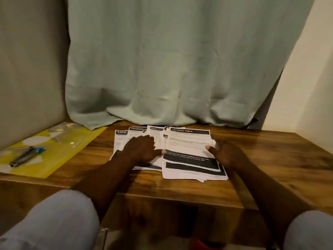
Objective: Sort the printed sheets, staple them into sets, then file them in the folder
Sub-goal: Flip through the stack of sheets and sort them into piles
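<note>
Printed sheets (187, 147) lie on the table (270, 159) right of the folder (81, 139), well apart from it: a loose fan nearer the folder, a rougher stack further right. Looks like early sorting. No stapled sets visible, nothing filed that I can see. Stapler (27, 156) lies on the folder's near end, untouched. Left hand (141, 147) rests fingers-down on the fan, thumb out towards the stack, gripping nothing. Right hand (225, 153) pinches the stack's far edge, thumb on top; its fingers go under the paper, out of sight. Left to do, by my read: finish grouping, staple, file. Hard to make out: most print beyond a few headings, sheet count, whether the folder holds anything. Curtain (171, 69) drapes over the table's back edge and hides whatever is behind.
</note>
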